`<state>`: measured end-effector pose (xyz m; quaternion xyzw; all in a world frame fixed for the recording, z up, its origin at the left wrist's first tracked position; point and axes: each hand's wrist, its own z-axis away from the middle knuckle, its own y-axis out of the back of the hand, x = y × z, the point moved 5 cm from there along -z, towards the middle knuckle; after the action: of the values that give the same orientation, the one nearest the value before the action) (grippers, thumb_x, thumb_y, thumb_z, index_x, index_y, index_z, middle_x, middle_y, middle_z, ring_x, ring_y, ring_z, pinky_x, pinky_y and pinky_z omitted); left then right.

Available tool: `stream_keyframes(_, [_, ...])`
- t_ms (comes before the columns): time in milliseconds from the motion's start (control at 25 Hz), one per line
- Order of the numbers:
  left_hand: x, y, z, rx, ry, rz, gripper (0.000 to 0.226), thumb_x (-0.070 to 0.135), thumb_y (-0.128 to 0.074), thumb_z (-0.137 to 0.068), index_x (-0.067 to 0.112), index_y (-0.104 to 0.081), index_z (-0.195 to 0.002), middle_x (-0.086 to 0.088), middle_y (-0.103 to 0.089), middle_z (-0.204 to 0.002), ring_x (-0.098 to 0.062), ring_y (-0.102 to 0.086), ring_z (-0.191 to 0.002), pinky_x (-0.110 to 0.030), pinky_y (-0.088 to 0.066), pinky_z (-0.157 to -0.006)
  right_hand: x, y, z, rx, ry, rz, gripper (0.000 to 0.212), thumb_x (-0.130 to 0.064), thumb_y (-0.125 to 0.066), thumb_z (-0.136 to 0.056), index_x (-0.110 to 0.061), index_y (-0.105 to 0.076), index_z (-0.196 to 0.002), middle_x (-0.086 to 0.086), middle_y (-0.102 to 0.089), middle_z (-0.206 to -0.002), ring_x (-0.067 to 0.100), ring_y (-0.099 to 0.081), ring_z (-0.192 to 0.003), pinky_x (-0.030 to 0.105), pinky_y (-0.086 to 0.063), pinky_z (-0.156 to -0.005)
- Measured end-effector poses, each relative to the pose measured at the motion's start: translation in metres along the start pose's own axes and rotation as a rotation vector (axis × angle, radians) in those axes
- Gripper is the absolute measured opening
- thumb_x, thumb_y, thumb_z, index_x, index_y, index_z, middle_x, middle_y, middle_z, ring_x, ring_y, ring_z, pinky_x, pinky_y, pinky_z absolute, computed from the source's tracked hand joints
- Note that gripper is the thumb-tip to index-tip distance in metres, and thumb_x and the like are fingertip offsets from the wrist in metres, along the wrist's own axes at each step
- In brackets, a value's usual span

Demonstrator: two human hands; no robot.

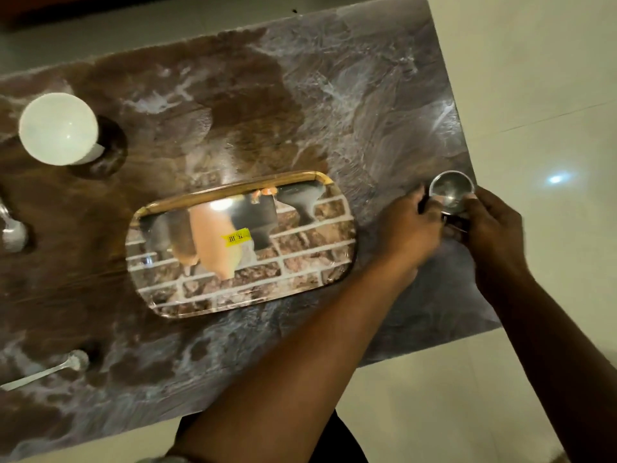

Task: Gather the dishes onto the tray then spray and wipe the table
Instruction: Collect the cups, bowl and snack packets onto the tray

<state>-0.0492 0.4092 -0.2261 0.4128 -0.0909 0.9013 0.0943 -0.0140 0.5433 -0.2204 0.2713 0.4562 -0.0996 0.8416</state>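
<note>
Both the left hand (409,228) and right hand (494,225) curl fingers (415,200) round the small steel cup (451,192) at the table's (367,95) right edge, right of the tray (233,190). Judged light, rigid, slippery: hold its wall below the rim.

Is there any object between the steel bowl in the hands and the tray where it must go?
Nothing visible does. The left hand and right hand hold the steel bowl right of the tray; only bare tabletop separates them.
</note>
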Motion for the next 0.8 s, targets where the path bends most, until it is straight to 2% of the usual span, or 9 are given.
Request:
stream_keyframes(160, [0.014,0.055,0.028,0.202,-0.132,0.084,0.039,0.025,-0.056,-0.112,0.012,-0.066,-0.147,-0.009,-0.074,-0.140,-0.022,-0.071,-0.127,-0.045,-0.057,-0.111,-0.024,-0.046,0.039,-0.066,0.095,-0.093,0.029,-0.031,-0.056,-0.108,-0.024,-0.076,-0.127,0.000,-0.080,-0.118,0.022,-0.077,-0.113,0.043,-0.065,-0.093])
stream_keyframes(320, [-0.001,0.177,0.077,0.469,-0.224,0.197,0.031,0.020,-0.061,-0.110,0.014,-0.074,-0.138,0.000,-0.079,-0.129,-0.015,-0.075,-0.120,-0.044,-0.060,-0.106,-0.053,-0.149,0.097,-0.239,0.189,-0.056,0.033,-0.043,-0.055,-0.106,-0.035,-0.073,-0.132,-0.004,-0.081,-0.117,0.021,-0.077,-0.111,0.052,-0.063,-0.096])
stream_keyframes(400, [-0.015,0.233,0.101,0.584,-0.227,0.247,0.028,0.016,-0.064,-0.109,0.017,-0.077,-0.133,0.003,-0.082,-0.121,-0.014,-0.078,-0.114,-0.042,-0.063,-0.100,-0.057,-0.205,0.125,-0.344,0.219,0.043,0.037,-0.044,-0.055,-0.106,-0.033,-0.071,-0.137,-0.002,-0.081,-0.113,0.024,-0.077,-0.107,0.054,-0.062,-0.095])
stream_keyframes(520, [-0.035,0.299,0.123,0.721,-0.199,0.339,0.022,0.016,-0.067,-0.107,0.030,-0.082,-0.115,0.009,-0.086,-0.105,-0.011,-0.080,-0.105,-0.036,-0.065,-0.091,-0.057,-0.271,0.158,-0.471,0.246,0.084,0.039,-0.042,-0.055,-0.107,-0.028,-0.071,-0.139,-0.016,-0.078,-0.122,0.003,-0.072,-0.117,0.043,-0.060,-0.102])
stream_keyframes(560, [-0.043,0.317,0.126,0.758,-0.187,0.365,0.020,0.017,-0.069,-0.106,0.030,-0.082,-0.114,0.010,-0.086,-0.105,-0.010,-0.080,-0.106,-0.035,-0.064,-0.092,-0.054,-0.291,0.166,-0.502,0.248,0.089,0.037,-0.040,-0.055,-0.108,-0.028,-0.071,-0.139,-0.019,-0.078,-0.122,0.000,-0.070,-0.118,0.041,-0.059,-0.103])
stream_keyframes(640, [-0.056,0.341,0.127,0.801,-0.164,0.397,0.020,0.017,-0.070,-0.105,0.026,-0.082,-0.118,0.011,-0.086,-0.107,-0.009,-0.080,-0.109,-0.031,-0.064,-0.092,-0.048,-0.316,0.176,-0.546,0.228,0.117,0.035,-0.039,-0.054,-0.110,-0.029,-0.070,-0.139,-0.015,-0.079,-0.118,0.010,-0.073,-0.118,0.048,-0.060,-0.101])
stream_keyframes(720, [-0.065,0.350,0.126,0.820,-0.153,0.411,0.021,0.014,-0.070,-0.105,0.028,-0.082,-0.116,0.012,-0.086,-0.105,-0.008,-0.080,-0.108,-0.026,-0.063,-0.089,-0.041,-0.330,0.180,-0.557,0.211,0.140,0.032,-0.038,-0.054,-0.111,-0.031,-0.072,-0.136,-0.017,-0.080,-0.111,0.010,-0.076,-0.106,0.048,-0.064,-0.092])
stream_keyframes(800, [-0.074,0.352,0.121,0.814,-0.113,0.455,0.020,0.012,-0.069,-0.105,0.017,-0.083,-0.120,0.002,-0.086,-0.110,-0.019,-0.080,-0.112,-0.040,-0.065,-0.095,-0.039,-0.333,0.180,-0.550,0.219,0.153,0.029,-0.036,-0.054,-0.111,-0.033,-0.075,-0.130,-0.022,-0.080,-0.105,0.001,-0.076,-0.098,0.037,-0.065,-0.087])
